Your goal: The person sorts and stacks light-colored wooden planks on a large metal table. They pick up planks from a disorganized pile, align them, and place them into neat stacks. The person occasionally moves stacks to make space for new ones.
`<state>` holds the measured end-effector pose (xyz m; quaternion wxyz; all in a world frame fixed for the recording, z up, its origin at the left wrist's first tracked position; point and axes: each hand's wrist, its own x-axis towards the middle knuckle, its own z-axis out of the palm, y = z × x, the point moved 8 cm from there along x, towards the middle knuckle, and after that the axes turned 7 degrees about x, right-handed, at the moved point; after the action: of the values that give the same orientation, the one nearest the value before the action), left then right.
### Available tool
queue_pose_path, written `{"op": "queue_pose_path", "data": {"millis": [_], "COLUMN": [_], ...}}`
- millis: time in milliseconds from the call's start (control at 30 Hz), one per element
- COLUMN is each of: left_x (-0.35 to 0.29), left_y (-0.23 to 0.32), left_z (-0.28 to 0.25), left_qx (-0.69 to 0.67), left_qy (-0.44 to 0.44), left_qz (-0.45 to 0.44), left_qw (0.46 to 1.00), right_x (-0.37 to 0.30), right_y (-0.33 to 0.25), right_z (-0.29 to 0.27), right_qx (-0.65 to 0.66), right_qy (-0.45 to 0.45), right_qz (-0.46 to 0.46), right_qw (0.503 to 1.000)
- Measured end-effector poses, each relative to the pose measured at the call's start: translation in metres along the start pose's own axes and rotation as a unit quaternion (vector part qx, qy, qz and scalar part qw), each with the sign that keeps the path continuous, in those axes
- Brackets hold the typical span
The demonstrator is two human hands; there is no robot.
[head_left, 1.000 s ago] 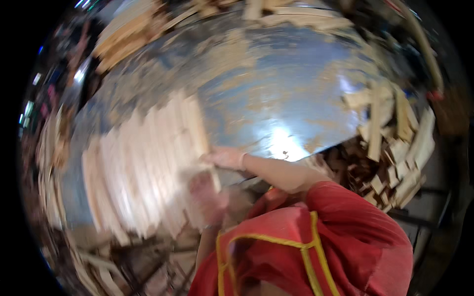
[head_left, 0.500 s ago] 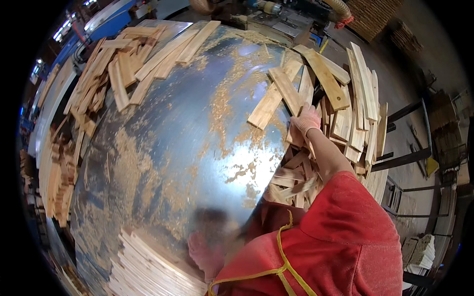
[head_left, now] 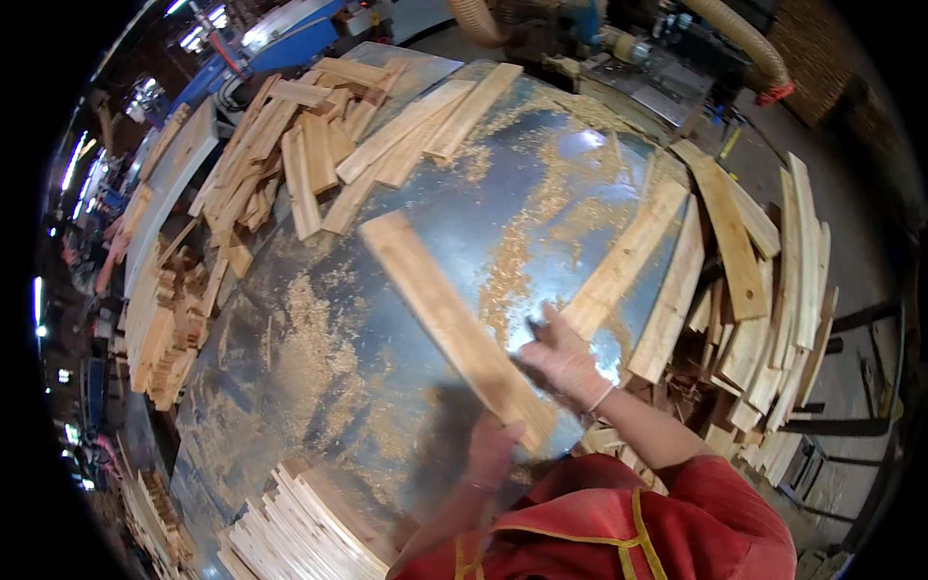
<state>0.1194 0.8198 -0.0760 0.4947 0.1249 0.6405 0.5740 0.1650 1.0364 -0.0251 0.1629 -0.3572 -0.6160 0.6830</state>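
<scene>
Gripped at its near end by both hands: long pale wooden plank (head_left: 449, 324), raised at a slant over the table; right hand (head_left: 565, 362) clasped on the plank's right edge, left hand (head_left: 493, 447) closed under the lower tip, fingers partly blurred.

Beneath: broad grey sheet-metal table (head_left: 387, 290), strewn with sawdust (head_left: 309, 338); open room at centre and left of the plank.

Far side: loose heap of short light wooden boards (head_left: 309, 145), overlapping, reaching to the table's far rim.

Right side: stack of long wooden slats (head_left: 764, 290), hanging over the table's right edge, just beside the right hand; two of them lying on the metal near the plank's tip.

Near left corner: neat fan of thin pale strips (head_left: 300, 527), just beside the left forearm.

Left rim: small blocks of offcut wood (head_left: 169, 329), piled off the table edge.
</scene>
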Motion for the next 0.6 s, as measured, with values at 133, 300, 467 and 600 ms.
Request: {"op": "queue_pose_path", "data": {"millis": [133,300,467,600], "left_x": [0.034,0.085,0.155,0.253], "left_y": [0.147,0.383,0.412,0.359], "left_z": [-0.095,-0.323,-0.353,-0.272], "left_qx": [-0.066,0.177,0.468,0.678], "left_qy": [0.112,0.385,0.471,0.334], "left_qz": [0.085,0.249,0.150,0.131], "left_qw": [0.988,0.871,0.733,0.642], "right_x": [0.074,0.164,0.256,0.292], "right_y": [-0.027,-0.031,-0.046,-0.035], "right_z": [-0.128,-0.201,-0.147,-0.093], "right_qx": [-0.208,-0.442,-0.510,-0.555], "right_qy": [0.199,0.256,0.197,0.214], "right_qz": [-0.150,-0.052,-0.057,-0.131], "right_qw": [0.946,0.858,0.835,0.793]}}
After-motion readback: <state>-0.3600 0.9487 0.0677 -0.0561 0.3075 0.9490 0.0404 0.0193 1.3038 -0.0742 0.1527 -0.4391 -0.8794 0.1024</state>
